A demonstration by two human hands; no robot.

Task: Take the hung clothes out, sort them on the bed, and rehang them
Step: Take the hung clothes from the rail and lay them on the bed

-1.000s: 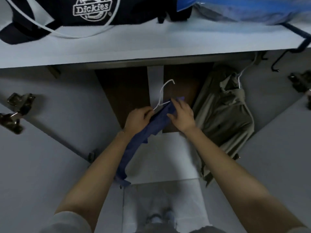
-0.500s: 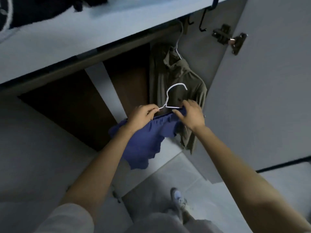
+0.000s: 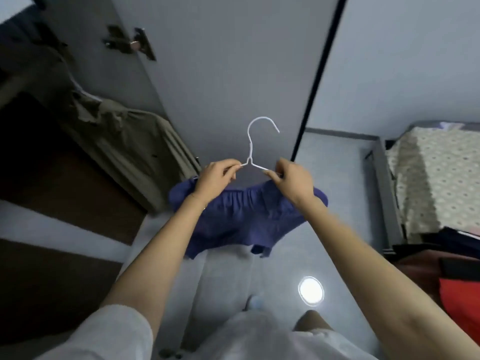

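Blue garment (image 3: 246,216) over grey floor (image 3: 223,279), hanger (image 3: 250,149) pinched by left hand (image 3: 215,178) and right hand (image 3: 293,181).

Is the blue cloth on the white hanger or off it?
On it. The blue fabric garment drapes below the thin white wire hanger, whose arms the left hand and right hand pinch.

hanger (image 3: 250,152) between both hands, garment (image 3: 244,219) below it; hung shirt (image 3: 130,144) left, bed (image 3: 436,178) right.
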